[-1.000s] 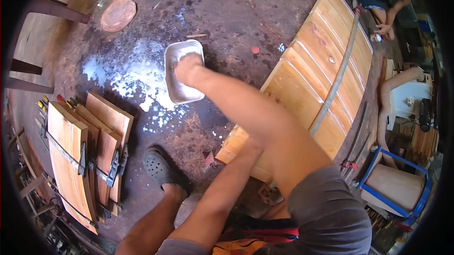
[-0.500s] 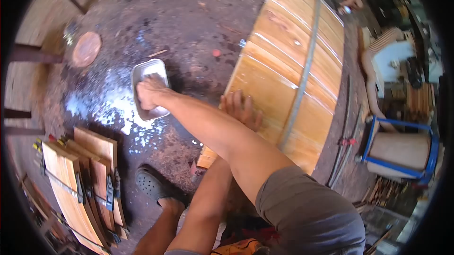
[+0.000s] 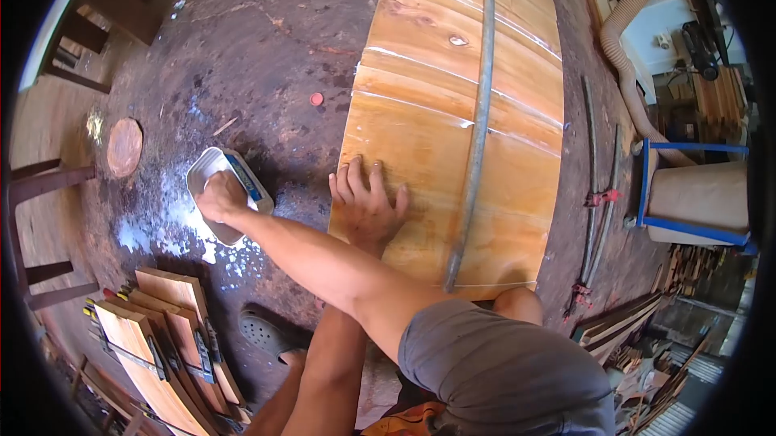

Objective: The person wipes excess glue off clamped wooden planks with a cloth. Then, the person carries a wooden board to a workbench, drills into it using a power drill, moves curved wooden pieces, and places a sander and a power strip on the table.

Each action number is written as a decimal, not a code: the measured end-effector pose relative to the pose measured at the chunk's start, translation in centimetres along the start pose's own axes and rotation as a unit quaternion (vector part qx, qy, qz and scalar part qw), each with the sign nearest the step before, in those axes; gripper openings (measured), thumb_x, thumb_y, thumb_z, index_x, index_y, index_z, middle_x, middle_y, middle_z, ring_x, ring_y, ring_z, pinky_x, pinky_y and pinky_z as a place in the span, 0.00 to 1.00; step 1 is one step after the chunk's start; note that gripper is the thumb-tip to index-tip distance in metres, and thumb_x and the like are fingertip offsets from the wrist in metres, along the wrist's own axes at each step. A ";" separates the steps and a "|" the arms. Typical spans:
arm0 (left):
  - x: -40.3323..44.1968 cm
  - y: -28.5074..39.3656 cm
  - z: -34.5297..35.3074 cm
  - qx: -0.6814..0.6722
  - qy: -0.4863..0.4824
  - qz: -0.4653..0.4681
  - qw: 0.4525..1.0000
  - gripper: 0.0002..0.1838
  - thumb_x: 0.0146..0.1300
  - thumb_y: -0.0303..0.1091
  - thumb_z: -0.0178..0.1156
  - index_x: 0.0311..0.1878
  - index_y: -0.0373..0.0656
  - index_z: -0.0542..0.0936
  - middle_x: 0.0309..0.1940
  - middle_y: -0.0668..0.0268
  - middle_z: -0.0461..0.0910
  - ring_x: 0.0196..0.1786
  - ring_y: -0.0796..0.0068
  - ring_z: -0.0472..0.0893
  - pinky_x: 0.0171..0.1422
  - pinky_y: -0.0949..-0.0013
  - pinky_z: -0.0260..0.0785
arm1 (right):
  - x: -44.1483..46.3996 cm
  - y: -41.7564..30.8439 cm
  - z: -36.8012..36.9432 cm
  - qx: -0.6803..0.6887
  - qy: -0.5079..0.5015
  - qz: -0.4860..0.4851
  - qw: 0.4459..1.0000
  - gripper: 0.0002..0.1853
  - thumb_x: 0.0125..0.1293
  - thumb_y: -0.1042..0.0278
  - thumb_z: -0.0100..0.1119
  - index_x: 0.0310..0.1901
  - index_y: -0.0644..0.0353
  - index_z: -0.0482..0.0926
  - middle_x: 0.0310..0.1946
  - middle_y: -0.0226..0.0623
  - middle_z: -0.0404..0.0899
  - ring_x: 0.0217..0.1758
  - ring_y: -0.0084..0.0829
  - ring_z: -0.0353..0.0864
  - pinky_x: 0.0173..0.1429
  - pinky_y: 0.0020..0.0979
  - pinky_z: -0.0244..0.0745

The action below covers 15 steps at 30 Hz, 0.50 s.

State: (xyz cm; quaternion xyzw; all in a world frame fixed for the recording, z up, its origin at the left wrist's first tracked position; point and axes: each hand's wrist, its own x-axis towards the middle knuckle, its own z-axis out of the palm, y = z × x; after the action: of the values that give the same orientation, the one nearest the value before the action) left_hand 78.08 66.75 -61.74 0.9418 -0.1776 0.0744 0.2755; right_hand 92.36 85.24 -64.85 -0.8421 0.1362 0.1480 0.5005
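Note:
My left hand (image 3: 368, 206) lies palm down on a wide panel of glued wooden boards (image 3: 436, 145), fingers spread near its left edge. White glue lines the joints, and a long metal bar (image 3: 478, 121) lies across the boards. My right arm crosses over the left one. Inside a whitish plastic tub (image 3: 196, 171) on the floor, my right hand (image 3: 220, 196) is closed; its fingertips, and whatever they grip, are hidden. A blue strip, perhaps a label (image 3: 245, 177), shows along the tub's right side. White liquid is spilled (image 3: 174, 222) around the tub.
Clamped boards (image 3: 149, 339) stand at lower left, near a dark clog (image 3: 265, 331) on a foot. A round brown disc (image 3: 124, 147) and a red cap (image 3: 316, 99) lie on the floor. Bar clamps (image 3: 594, 193) and a blue-framed bag (image 3: 697, 197) are at right.
My view has shifted, and the panel shows further left. The tub looks turned, exposing its blue strip. My left hand shows more fully, and another person's hand at upper right is out of view.

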 end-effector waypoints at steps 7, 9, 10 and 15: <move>0.0 0.0 0.6 0.023 -0.004 0.009 1.000 0.32 0.56 0.54 0.65 0.59 0.43 0.77 0.66 0.48 0.67 0.69 0.45 0.63 0.75 0.34 0.51 | -1.4 -0.4 -2.4 0.082 -0.078 0.039 0.993 0.20 0.63 0.63 0.62 0.45 0.75 0.81 0.44 0.63 0.83 0.52 0.55 0.84 0.56 0.47 0.80; 0.0 0.1 0.8 0.033 -0.003 0.015 0.999 0.32 0.56 0.54 0.65 0.59 0.43 0.77 0.65 0.48 0.67 0.69 0.45 0.63 0.74 0.35 0.51 | -1.0 0.1 -1.8 0.125 -0.045 0.057 0.990 0.21 0.64 0.61 0.60 0.42 0.78 0.81 0.42 0.65 0.83 0.48 0.56 0.86 0.53 0.46 0.82; 0.0 -0.1 0.8 0.040 0.000 0.017 0.999 0.32 0.56 0.55 0.65 0.59 0.43 0.77 0.65 0.48 0.68 0.69 0.45 0.63 0.74 0.35 0.51 | -0.6 0.3 -1.4 0.130 -0.046 0.056 0.989 0.21 0.64 0.61 0.60 0.42 0.78 0.81 0.42 0.65 0.83 0.48 0.56 0.86 0.53 0.46 0.82; 0.0 -0.2 0.9 0.040 0.007 0.028 0.999 0.33 0.57 0.55 0.65 0.59 0.41 0.78 0.65 0.47 0.68 0.68 0.44 0.63 0.74 0.36 0.51 | 0.0 0.7 -1.2 0.125 -0.094 0.052 0.986 0.23 0.64 0.61 0.60 0.49 0.78 0.79 0.45 0.62 0.83 0.49 0.54 0.86 0.54 0.44 0.82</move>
State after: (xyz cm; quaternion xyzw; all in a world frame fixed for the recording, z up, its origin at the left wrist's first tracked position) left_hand 78.20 66.40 -62.59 0.9461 -0.1989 0.0960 0.2371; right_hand 92.20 83.83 -64.87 -0.7469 0.1498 0.2344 0.6040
